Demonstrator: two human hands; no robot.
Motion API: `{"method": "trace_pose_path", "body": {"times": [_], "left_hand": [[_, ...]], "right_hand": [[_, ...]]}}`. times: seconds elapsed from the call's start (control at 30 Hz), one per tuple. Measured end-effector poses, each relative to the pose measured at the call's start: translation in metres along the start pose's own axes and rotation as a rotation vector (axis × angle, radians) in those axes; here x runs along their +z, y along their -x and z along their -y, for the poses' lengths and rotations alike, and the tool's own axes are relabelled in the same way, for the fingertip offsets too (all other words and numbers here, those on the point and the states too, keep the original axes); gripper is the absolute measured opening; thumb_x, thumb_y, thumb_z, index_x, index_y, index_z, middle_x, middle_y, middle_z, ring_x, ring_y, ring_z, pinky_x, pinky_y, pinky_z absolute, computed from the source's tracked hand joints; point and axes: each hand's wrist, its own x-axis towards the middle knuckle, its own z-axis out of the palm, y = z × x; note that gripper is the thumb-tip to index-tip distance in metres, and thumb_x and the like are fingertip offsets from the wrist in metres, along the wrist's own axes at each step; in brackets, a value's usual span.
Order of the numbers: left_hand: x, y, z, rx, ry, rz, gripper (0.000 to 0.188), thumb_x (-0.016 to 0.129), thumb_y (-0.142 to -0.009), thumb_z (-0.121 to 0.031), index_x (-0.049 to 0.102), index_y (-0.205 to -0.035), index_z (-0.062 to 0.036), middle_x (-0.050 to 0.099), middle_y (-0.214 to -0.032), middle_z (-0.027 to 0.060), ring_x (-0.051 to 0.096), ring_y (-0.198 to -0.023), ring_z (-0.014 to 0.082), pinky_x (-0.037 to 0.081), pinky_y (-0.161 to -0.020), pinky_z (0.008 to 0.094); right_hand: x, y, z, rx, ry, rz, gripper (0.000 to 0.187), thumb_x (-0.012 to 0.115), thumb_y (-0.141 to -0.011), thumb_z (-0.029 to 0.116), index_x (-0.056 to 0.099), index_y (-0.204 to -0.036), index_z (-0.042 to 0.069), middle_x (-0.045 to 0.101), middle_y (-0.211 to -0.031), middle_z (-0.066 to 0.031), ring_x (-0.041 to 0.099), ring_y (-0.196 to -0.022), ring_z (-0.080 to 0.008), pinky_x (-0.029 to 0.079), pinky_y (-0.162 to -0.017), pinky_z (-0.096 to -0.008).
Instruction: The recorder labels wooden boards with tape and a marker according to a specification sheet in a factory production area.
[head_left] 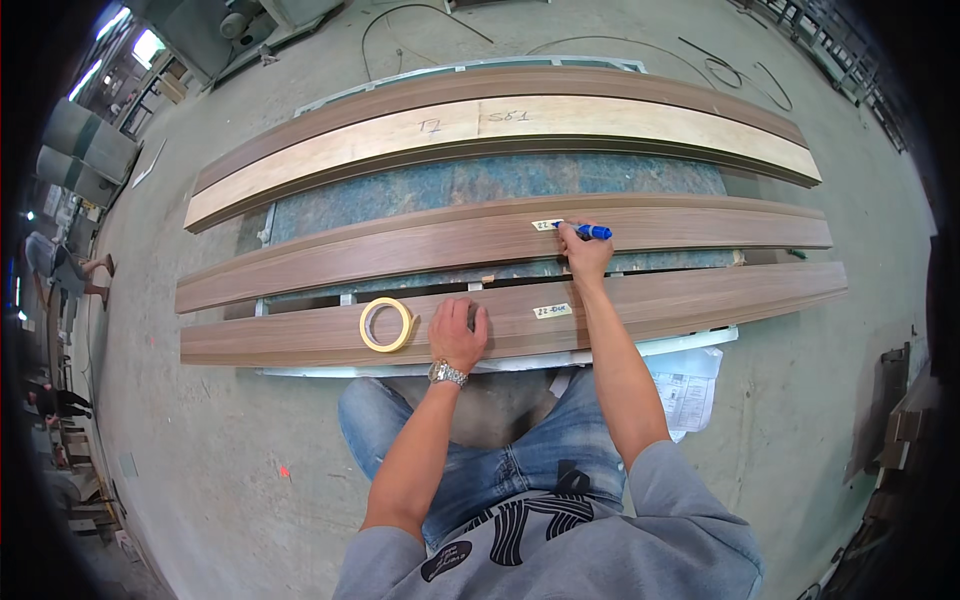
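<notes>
My right hand (583,250) holds a blue marker (590,232) with its tip on a small pale tape label (545,225) stuck to the middle brown wooden panel (400,250). My left hand (458,333) rests palm down on the nearest brown panel (700,295), fingers slightly curled. A roll of yellow masking tape (386,325) lies on that panel just left of my left hand. A second pale label (552,311) sits on the near panel, to the right of my left hand.
Farther back lie a pale wooden panel (600,125) with handwriting and a brown one (480,85) behind it, all on a low blue-topped frame (500,185). Paper sheets (688,385) lie by my right knee. Cables cross the concrete floor behind. People stand at far left.
</notes>
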Motion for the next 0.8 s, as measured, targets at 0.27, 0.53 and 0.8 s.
{"method": "trace_pose_path", "body": {"times": [0.27,0.53,0.8], "left_hand": [[-0.001,-0.002,-0.002,0.078,-0.019,-0.095,0.014,0.07,-0.082,-0.015,0.06,-0.088,-0.008,0.058,-0.079,0.0077,0.059,-0.072,0.0275,0.048,-0.062,0.0408],[-0.006,0.001,-0.002,0.041,0.032,-0.006,0.017,0.071,-0.081,-0.016,0.061,-0.091,-0.0069,0.061,-0.084,0.011,0.061,-0.077,0.0307,0.049,-0.068,0.0428],[-0.085,0.029,0.029,-0.104,-0.491,-0.008,0.044,0.076,-0.074,-0.035,0.062,-0.104,-0.0053,0.059,-0.106,0.0139,0.054,-0.103,0.0348,0.042,-0.089,0.05]], "right_hand": [[-0.013,0.021,0.031,0.109,-0.392,0.03,0.021,0.068,-0.09,0.007,0.066,-0.111,0.003,0.063,-0.07,-0.0027,0.057,-0.057,-0.0085,0.046,-0.052,-0.022],[-0.055,0.185,0.078,-0.632,0.52,0.317,0.048,0.057,-0.075,-0.007,0.059,-0.12,0.007,0.066,-0.092,-0.0174,0.064,-0.082,-0.0397,0.053,-0.069,-0.0465],[-0.089,0.262,0.07,-0.445,0.831,0.778,0.032,0.059,-0.08,0.007,0.063,-0.112,0.009,0.068,-0.084,-0.0185,0.067,-0.073,-0.0378,0.052,-0.061,-0.0499]]}}
